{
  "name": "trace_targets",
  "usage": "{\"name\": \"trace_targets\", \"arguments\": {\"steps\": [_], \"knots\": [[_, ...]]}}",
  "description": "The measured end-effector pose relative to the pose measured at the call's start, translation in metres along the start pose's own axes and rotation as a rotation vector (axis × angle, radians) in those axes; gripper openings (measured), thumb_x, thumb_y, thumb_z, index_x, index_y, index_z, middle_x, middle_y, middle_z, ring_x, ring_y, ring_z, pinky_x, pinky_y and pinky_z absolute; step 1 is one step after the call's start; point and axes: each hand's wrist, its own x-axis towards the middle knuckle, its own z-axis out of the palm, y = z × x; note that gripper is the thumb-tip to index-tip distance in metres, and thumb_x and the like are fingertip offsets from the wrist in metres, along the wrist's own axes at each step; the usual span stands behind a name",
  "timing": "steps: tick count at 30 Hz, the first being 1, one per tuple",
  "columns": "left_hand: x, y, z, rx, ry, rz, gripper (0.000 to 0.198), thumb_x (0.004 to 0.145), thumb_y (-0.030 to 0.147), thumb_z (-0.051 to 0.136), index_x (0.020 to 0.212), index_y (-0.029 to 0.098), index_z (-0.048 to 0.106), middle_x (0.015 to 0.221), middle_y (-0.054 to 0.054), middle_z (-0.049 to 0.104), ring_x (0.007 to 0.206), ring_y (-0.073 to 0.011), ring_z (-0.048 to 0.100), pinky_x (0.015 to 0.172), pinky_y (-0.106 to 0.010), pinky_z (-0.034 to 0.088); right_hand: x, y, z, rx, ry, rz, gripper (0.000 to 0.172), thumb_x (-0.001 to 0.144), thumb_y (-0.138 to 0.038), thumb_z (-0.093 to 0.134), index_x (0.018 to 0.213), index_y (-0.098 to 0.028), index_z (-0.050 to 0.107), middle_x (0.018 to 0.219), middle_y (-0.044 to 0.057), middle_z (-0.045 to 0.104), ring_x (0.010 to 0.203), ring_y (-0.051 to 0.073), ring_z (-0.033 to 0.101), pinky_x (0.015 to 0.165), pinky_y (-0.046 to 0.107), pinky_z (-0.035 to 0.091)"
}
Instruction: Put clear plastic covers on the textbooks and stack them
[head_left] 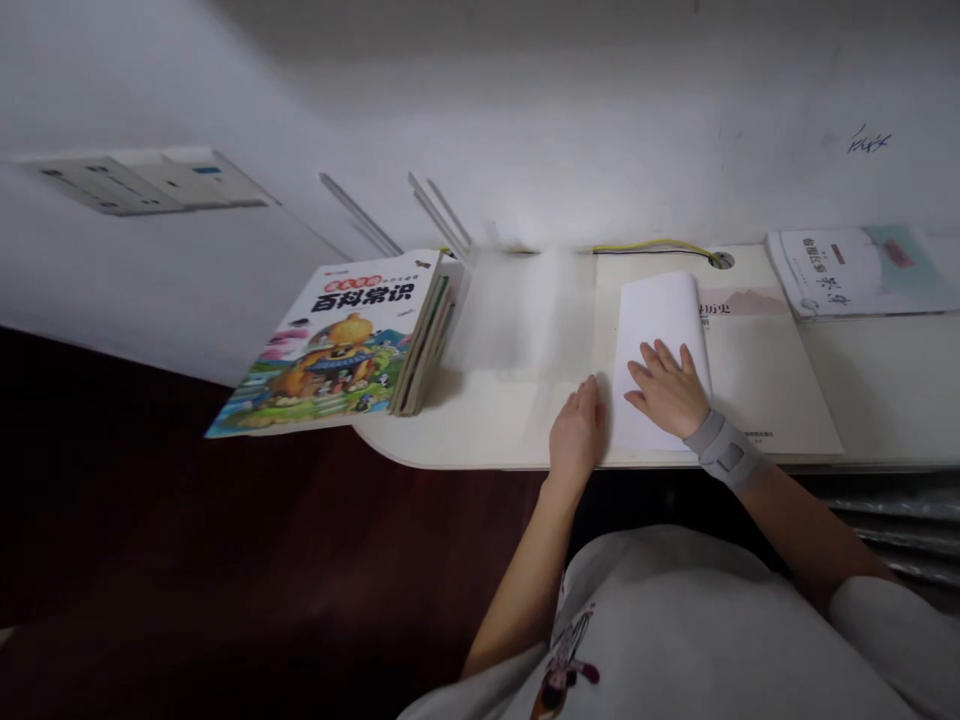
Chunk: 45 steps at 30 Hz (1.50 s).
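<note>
My right hand (666,388) lies flat with spread fingers on a white folded sheet (656,310). This sheet covers the left part of a pale book (765,375) with Chinese print on its cover. Just left of the sheet, my left hand (577,432) rests edge-on at the table's front edge, its fingers extended close together. Its fingertips are near the lower right corner of a clear plastic sheet (521,315), which is spread over the tabletop and partly blurred. Whether they touch it, I cannot tell. A grey band (724,450) wraps my right wrist.
A stack of books (337,345) with a colourful top cover juts over the table's (420,445) rounded left end. Another book (862,270) lies at the back right. A yellow cable (652,243) runs along the wall to a hole (721,261). Wall sockets (142,182) are at the left.
</note>
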Motion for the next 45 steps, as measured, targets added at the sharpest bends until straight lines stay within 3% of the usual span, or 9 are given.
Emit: {"name": "trace_targets", "arguments": {"steps": [7,14,17,22,27,32,35,40,45], "knots": [[0.005,0.013,-0.018,-0.004,-0.052,-0.202,0.04,0.095,0.022,0.045,0.133,0.017,0.054,0.111,-0.012,0.072,0.095,-0.023,0.071,0.083,-0.033,0.055,0.002,-0.002,0.009,-0.01,-0.025,0.003,0.063,0.093,-0.056,0.039,0.138,-0.014,0.047,0.148,0.021,0.041,0.139,0.037,0.032,0.108,0.066,0.02],[0.0,0.013,-0.015,-0.104,0.019,-0.233,0.037,0.096,0.027,0.045,0.128,0.015,0.059,0.111,-0.012,0.071,0.097,-0.0241,0.07,0.087,-0.036,0.054,0.008,-0.014,0.013,-0.011,-0.036,0.056,0.065,0.095,-0.054,0.036,0.142,-0.01,0.042,0.15,0.023,0.036,0.139,0.038,0.03,0.108,0.065,0.02],[-0.003,0.006,-0.016,-0.235,0.049,-0.2,0.039,0.096,0.028,0.045,0.13,0.015,0.056,0.114,-0.01,0.071,0.104,-0.0211,0.068,0.094,-0.035,0.052,0.009,-0.022,0.014,-0.006,-0.048,0.063,0.064,0.095,-0.052,0.035,0.142,-0.009,0.041,0.151,0.023,0.035,0.14,0.038,0.03,0.108,0.065,0.02],[-0.007,-0.003,-0.015,-0.269,-0.024,-0.022,0.047,0.09,0.03,0.054,0.134,0.015,0.051,0.131,-0.012,0.061,0.12,-0.0226,0.059,0.102,-0.039,0.048,0.004,-0.029,0.009,0.005,-0.073,0.025,0.059,0.097,-0.046,0.034,0.142,-0.009,0.041,0.15,0.023,0.036,0.139,0.037,0.032,0.108,0.062,0.025],[-0.01,-0.003,-0.011,-0.168,-0.025,0.171,0.041,0.092,0.024,0.047,0.132,0.017,0.052,0.135,-0.012,0.057,0.13,-0.0232,0.049,0.108,-0.043,0.043,0.025,0.002,-0.009,0.02,-0.057,-0.033,0.055,0.098,-0.042,0.033,0.141,-0.01,0.042,0.149,0.021,0.039,0.138,0.033,0.035,0.109,0.055,0.029],[-0.014,0.0,-0.007,-0.068,0.029,0.217,0.038,0.094,0.028,0.046,0.13,0.018,0.055,0.139,-0.013,0.053,0.133,-0.0261,0.046,0.107,-0.046,0.044,0.059,0.041,-0.011,-0.013,-0.221,-0.065,0.067,0.093,-0.054,0.039,0.143,-0.01,0.041,0.153,0.019,0.033,0.143,0.033,0.025,0.113,0.061,0.017],[-0.014,0.001,-0.004,-0.012,0.052,0.227,0.041,0.093,0.035,0.049,0.13,0.017,0.055,0.141,-0.015,0.05,0.135,-0.0296,0.042,0.107,-0.047,0.044,0.061,0.042,-0.004,-0.008,-0.293,-0.083,0.071,0.092,-0.058,0.038,0.144,-0.01,0.039,0.152,0.019,0.033,0.142,0.032,0.029,0.113,0.062,0.016],[-0.014,0.0,-0.002,0.017,0.037,0.248,0.041,0.094,0.033,0.047,0.13,0.015,0.053,0.141,-0.018,0.05,0.134,-0.0297,0.044,0.106,-0.047,0.044,0.051,0.032,0.001,-0.022,-0.26,-0.097,0.07,0.093,-0.056,0.037,0.143,-0.007,0.038,0.153,0.021,0.032,0.141,0.031,0.03,0.113,0.061,0.015],[-0.013,0.001,-0.004,0.026,0.033,0.268,0.035,0.094,0.029,0.047,0.123,0.014,0.058,0.137,-0.018,0.054,0.131,-0.029,0.048,0.108,-0.047,0.043,0.071,0.038,-0.007,-0.052,-0.239,-0.16,0.047,0.095,-0.042,0.038,0.127,-0.012,0.056,0.135,0.018,0.056,0.124,0.03,0.049,0.103,0.054,0.034]]}}
